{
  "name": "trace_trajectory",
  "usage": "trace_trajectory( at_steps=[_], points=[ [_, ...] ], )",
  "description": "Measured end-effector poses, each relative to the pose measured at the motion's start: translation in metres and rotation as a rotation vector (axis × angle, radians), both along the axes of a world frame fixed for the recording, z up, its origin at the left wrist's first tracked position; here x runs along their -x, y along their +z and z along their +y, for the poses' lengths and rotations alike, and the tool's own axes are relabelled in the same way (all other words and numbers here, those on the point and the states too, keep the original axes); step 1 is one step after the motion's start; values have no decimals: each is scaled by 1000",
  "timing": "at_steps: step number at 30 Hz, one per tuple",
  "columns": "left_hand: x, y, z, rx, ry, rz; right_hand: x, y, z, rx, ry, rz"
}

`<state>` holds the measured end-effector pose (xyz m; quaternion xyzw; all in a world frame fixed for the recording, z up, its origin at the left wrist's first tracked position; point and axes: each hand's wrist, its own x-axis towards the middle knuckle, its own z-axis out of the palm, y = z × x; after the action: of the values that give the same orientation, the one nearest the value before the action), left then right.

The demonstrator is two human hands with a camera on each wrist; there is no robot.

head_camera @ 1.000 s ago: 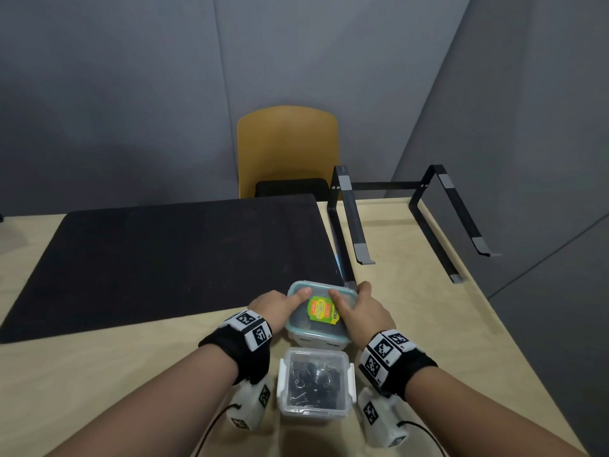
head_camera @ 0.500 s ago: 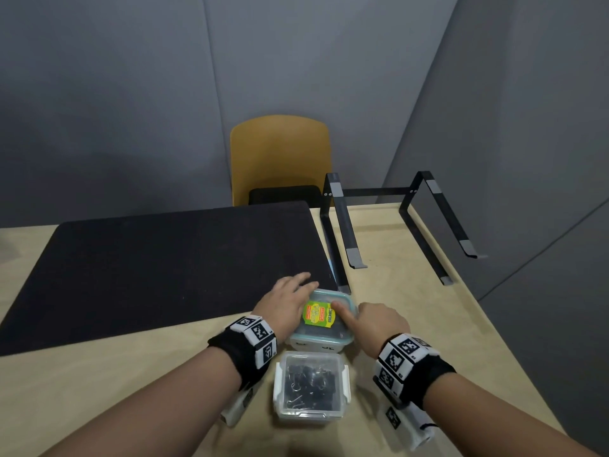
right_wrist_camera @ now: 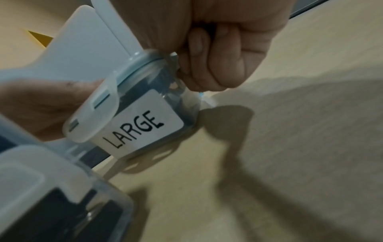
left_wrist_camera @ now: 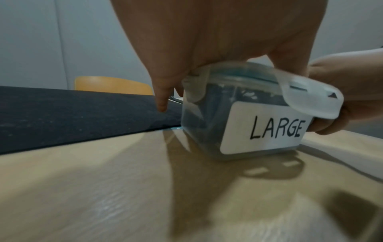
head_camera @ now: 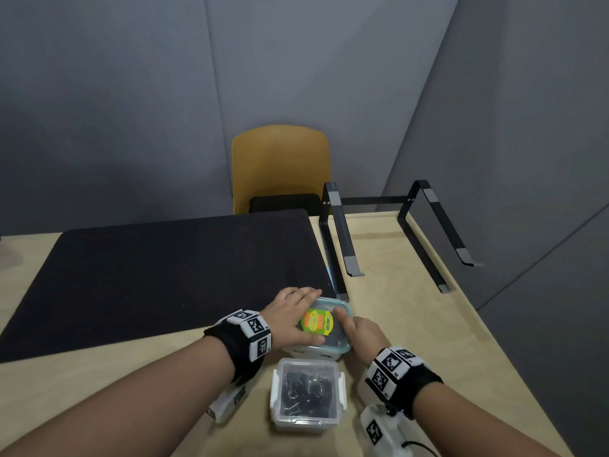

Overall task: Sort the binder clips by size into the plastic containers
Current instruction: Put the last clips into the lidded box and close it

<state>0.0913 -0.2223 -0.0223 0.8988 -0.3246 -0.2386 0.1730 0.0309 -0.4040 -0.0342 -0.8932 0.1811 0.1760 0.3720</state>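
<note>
A clear container (head_camera: pixel 339 306) labelled LARGE (left_wrist_camera: pixel 263 129) (right_wrist_camera: pixel 143 124) stands on the wooden table by the black mat's corner, its lid bearing a yellow-green sticker (head_camera: pixel 318 322). My left hand (head_camera: pixel 296 316) (left_wrist_camera: pixel 217 41) drapes over the lid's left side, fingers hanging past the far edge and thumb along the near edge. My right hand (head_camera: pixel 357 331) (right_wrist_camera: pixel 217 57) grips the right side, one finger on top and the others curled against the wall. The front latch flap (left_wrist_camera: pixel 311 98) is lifted. A second lidded container (head_camera: pixel 308 394) (right_wrist_camera: pixel 41 188), full of black binder clips, sits just nearer me.
A black mat (head_camera: pixel 164 268) covers the table's left and middle. A black metal stand (head_camera: pixel 346 245) rises just behind the containers on the right. A yellow chair (head_camera: pixel 280 166) stands behind the table (head_camera: pixel 428 324), whose right edge runs close by.
My left hand has shifted from the container's left side to lie across the lid. My right hand has slid from the far right corner to the near right side.
</note>
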Motion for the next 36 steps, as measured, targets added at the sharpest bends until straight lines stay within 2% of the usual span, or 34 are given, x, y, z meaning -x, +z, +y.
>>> trace_trajectory(
  at_steps=[4, 7, 14, 17, 24, 32, 36],
  points=[
    [-2, 1, -1, -5, 31, 40, -4, 1, 4, 89, 81, -202],
    [-3, 1, -2, -8, 35, 46, -7, 7, 8, 145, 331, -293],
    [-2, 5, -2, 22, 48, 52, -7, 14, -1, 86, 490, -232],
    [-2, 5, -3, 22, 52, 56, -5, 15, 2, 201, 538, -193],
    [-4, 0, -3, 31, 46, 27, 0, 14, 14, 430, 533, -242],
    [-10, 8, -4, -40, 24, 58, -3, 22, 12, 505, 582, -163],
    [-15, 15, 8, 91, 199, 79, -7, 35, -3, 411, 653, -64]
  ],
)
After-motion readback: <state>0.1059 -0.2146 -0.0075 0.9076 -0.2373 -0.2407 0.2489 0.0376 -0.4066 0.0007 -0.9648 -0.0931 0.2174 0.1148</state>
